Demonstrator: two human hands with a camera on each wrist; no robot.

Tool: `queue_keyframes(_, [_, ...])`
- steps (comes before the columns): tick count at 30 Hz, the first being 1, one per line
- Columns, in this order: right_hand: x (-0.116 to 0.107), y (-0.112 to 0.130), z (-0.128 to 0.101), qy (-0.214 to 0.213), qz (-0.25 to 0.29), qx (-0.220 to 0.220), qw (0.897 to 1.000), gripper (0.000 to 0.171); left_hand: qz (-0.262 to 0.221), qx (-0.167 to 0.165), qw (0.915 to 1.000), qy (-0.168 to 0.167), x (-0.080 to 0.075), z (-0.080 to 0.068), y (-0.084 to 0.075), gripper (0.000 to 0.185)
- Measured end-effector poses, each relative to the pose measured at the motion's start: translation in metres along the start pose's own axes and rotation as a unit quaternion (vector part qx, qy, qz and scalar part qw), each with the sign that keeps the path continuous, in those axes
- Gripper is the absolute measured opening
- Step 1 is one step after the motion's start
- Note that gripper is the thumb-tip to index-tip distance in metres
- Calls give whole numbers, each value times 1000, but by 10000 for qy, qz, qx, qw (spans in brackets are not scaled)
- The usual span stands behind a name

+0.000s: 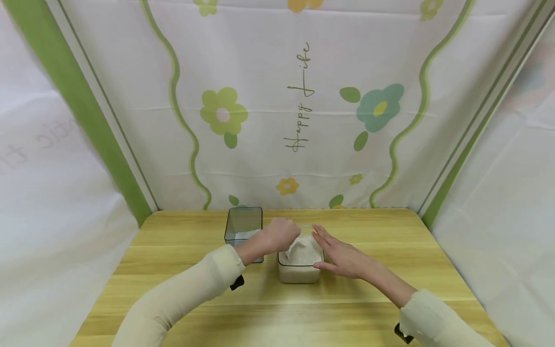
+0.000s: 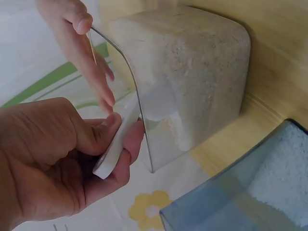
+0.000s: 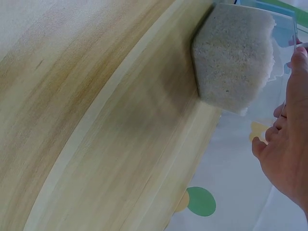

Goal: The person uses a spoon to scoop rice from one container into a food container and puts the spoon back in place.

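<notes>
Left wrist view: left hand [image 2: 62, 159] is gripping a flat white plastic scoop [image 2: 118, 144] inside the clear rice-filled plastic box [image 2: 192, 72]; right hand [image 1: 342, 258], fingers straight, is steadying it — I'd be scooping shallow, keeping the box braced.

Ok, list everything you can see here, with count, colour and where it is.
clear container: one, filled with whitish grain, middle of the table
tinted container: one, grey-blue, a little white grain inside, left of the clear one
white scoop: one, at the clear container's rim
table: one, light wood
backdrop: one, white with green flowers
left hand: grips the scoop
right hand: flat against the clear container's right side
</notes>
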State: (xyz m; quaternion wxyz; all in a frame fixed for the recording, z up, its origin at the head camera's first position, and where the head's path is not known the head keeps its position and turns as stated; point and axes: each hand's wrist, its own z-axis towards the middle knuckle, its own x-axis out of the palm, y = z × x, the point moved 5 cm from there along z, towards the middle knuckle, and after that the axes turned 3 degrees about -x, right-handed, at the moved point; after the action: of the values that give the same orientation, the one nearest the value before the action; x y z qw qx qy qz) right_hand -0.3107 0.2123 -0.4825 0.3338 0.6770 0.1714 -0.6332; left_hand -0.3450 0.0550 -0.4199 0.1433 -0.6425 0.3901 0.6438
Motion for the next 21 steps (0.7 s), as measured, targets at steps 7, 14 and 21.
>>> queue_keyframes(7, [2,3,5,-83,44,-76,9999,88,-538,121,9968,582,7,12,0,6])
queue_keyframes(14, [-1,3,4,-248,-211,-73,9994,88,-706,30,9939,851,11,18,4,5])
queue_keyframes(21, [-2,-5,9,-266,-304,-65,9992,86,-449,-49,9973,579,5,19,8,7])
